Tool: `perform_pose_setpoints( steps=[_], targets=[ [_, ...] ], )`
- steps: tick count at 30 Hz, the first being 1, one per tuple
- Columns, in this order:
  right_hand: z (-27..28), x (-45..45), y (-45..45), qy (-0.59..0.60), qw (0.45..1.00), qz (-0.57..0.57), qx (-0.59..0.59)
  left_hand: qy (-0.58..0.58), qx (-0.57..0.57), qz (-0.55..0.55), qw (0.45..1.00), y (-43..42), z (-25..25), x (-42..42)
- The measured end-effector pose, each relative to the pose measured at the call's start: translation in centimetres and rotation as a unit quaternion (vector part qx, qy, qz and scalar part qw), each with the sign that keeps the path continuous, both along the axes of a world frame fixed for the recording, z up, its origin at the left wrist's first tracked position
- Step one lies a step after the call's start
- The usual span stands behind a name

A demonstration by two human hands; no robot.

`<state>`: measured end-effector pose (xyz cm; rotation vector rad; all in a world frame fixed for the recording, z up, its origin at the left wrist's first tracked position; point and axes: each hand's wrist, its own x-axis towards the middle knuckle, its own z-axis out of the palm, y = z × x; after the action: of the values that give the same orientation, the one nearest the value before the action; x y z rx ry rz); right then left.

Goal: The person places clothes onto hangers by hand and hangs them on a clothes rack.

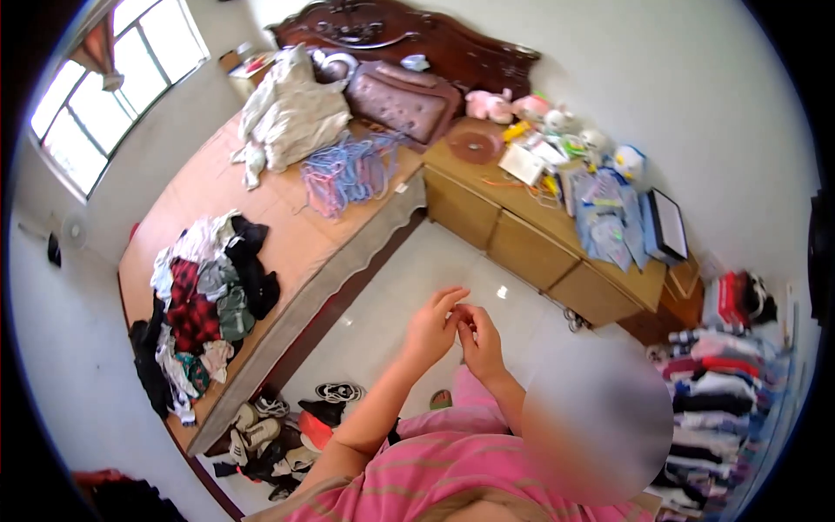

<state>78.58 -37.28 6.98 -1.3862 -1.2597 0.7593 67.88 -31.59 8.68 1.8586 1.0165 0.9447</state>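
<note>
Above the pale, glossy floor (383, 291), left hand (429, 331) and right hand (481, 346) meet with fingers loosely curled; their tips overlap, so whether the grip has hold of something small cannot be told. Right of the grip, a round blur (600, 422) hides part of the right arm and some hanging clothes (709, 409). Shoes (261, 431) at the near left are partly covered by the left arm (374, 409) and too jumbled to count.

Left of the grip, on the smooth tan bed (300, 235), lies a crumpled heap of clothes (204, 304), including one red-and-black checked garment. Beyond the grip to the left are tangled, slim blue and pink hangers (348, 174), beside one rumpled whitish cloth (300, 113). Beyond and right stands a wooden surface (457, 170) with three front panels showing; one carved, glossy dark headboard (409, 35) rises farthest off.
</note>
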Motion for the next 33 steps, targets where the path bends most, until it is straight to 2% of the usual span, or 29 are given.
perform_pose_setpoints(
  steps=[2,4,8,11,14,15,17,19,21,24,26,28,30,33],
  targets=[
    [-0.9,-0.4,3.2,0.014,0.999,0.036,-0.022,0.000,0.003,0.037,0.999,2.5,-1.0,-0.6],
    [-1.8,-0.7,6.5,-0.001,0.999,0.036,0.017,0.011,0.028,0.060,0.998,5.0,-2.0,-0.9],
    [-2.9,-0.8,14.0,0.005,0.996,0.091,0.021,0.009,-0.003,0.117,0.993,10.9,-2.5,-1.0],
    [-2.5,-1.0,19.1,0.043,0.991,0.122,-0.029,0.035,0.005,0.164,0.986,14.9,-2.2,-1.5],
    [-2.7,-2.5,23.3,0.036,0.983,0.176,-0.029,0.060,0.003,0.217,0.974,17.4,-2.0,-3.3],
    [-3.1,-3.4,24.5,0.072,0.976,0.204,-0.032,0.065,0.019,0.236,0.970,17.8,-2.4,-4.2],
    [-3.5,-5.3,26.2,0.049,0.963,0.257,-0.066,0.073,0.038,0.269,0.960,18.8,-3.0,-6.6],
    [-4.0,-7.5,27.5,0.025,0.949,0.300,-0.097,0.062,-0.026,0.291,0.954,18.4,-4.1,-9.3],
    [-4.6,-10.1,28.2,0.013,0.928,0.359,-0.100,0.070,-0.050,0.306,0.948,18.1,-6.6,-12.9],
    [-5.1,-13.9,29.5,-0.013,0.897,0.422,-0.133,0.077,-0.097,0.321,0.939,17.9,-7.6,-18.7],
    [-6.2,-17.2,30.5,-0.025,0.889,0.436,-0.137,0.115,-0.108,0.338,0.928,18.1,-8.0,-23.1],
    [-8.1,-21.0,31.4,-0.008,0.895,0.416,-0.160,0.115,-0.114,0.364,0.917,18.7,-10.2,-28.3],
    [-8.7,-24.8,32.5,-0.032,0.891,0.421,-0.167,0.175,-0.117,0.397,0.893,19.6,-12.4,-34.2],
    [-9.4,-32.7,34.8,-0.049,0.892,0.410,-0.181,0.202,-0.094,0.426,0.877,21.5,-17.6,-44.9]
  ],
)
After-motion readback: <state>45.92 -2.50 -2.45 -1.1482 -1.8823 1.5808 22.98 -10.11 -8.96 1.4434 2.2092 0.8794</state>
